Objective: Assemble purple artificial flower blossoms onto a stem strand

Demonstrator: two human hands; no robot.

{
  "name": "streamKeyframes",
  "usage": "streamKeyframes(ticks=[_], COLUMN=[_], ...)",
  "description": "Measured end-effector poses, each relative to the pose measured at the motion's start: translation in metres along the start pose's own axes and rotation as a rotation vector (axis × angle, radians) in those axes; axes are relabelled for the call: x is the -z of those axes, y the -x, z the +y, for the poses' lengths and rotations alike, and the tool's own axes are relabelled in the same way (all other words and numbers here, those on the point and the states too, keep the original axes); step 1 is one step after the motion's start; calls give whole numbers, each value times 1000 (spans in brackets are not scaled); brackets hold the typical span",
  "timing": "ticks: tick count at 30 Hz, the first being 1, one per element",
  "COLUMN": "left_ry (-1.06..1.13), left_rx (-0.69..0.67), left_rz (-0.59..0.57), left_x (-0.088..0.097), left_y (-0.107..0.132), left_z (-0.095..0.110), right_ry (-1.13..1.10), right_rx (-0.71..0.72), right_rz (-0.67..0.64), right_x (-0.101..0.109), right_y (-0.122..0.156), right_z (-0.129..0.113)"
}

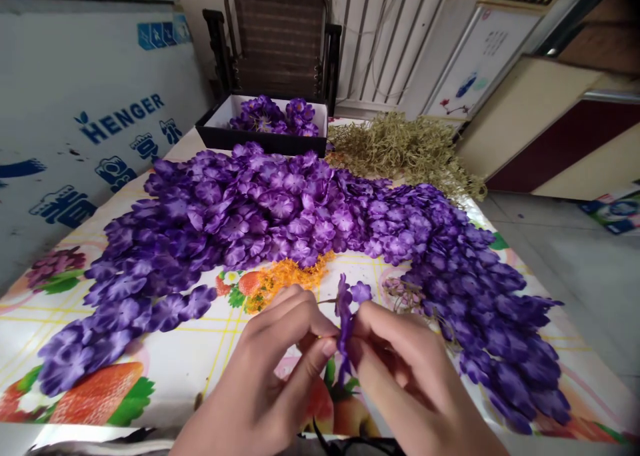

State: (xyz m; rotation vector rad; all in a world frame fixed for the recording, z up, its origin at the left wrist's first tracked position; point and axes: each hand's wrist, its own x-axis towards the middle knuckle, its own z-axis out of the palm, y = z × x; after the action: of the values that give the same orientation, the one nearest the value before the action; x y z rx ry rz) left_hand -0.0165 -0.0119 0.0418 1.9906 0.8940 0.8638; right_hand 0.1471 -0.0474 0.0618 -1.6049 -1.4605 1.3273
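Close to the table's front edge, my two hands meet at a purple artificial flower [343, 316], held upright and seen edge-on. My left hand [280, 359] pinches it from the left between thumb and forefinger; a thin stem shows just above those fingertips. From the right, my right hand [410, 366] is closed on the petals, its fingertips partly hidden behind them. A loose purple petal piece [361, 292] shows just beyond my right forefinger. Past my hands lie a small heap of orange flower centres [295, 276] and a wide bank of purple petal pieces [275, 206].
A black box with white lining [260, 143] holds purple flowers at the back. Greenish-yellow stems [400, 146] are heaped beside it. Small pinkish pieces [403, 295] lie right of centre. A chair [280, 36] stands behind the table, a white printed carton [100, 63] at left.
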Motion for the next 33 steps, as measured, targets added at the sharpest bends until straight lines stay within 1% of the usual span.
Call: streamKeyframes(ticks=[3, 6, 11, 16, 23, 25, 27, 30, 31, 33], left_ry=[-8, 24, 38, 44, 120, 173, 204, 226, 254, 350], left_rx=[5, 14, 40, 70, 120, 146, 179, 254, 279, 304], left_rz=[-25, -50, -64, -121, -182, -219, -236, -181, -140, -53], left_x=[2, 3, 5, 10, 12, 13, 12, 5, 1, -4], left_y=[2, 5, 3, -2, 4, 4, 2, -5, -8, -11], left_z=[0, -2, 2, 8, 3, 1, -1, -8, -11, -16], right_ry=[-23, -13, 46, 153, 166, 180, 195, 124, 51, -170], right_rx=[-17, 4, 65, 96, 70, 60, 79, 169, 182, 151], right_rz=[-1, 13, -31, -44, -110, -128, -137, -119, -100, -45], right_x=[-3, -6, -4, -3, -4, -4, -2, 1, 2, 4], right_y=[0, 1, 3, 5, 10, 10, 6, -9, -15, -27], right_z=[-1, 0, 3, 3, -1, -1, 3, 14, 18, 27])
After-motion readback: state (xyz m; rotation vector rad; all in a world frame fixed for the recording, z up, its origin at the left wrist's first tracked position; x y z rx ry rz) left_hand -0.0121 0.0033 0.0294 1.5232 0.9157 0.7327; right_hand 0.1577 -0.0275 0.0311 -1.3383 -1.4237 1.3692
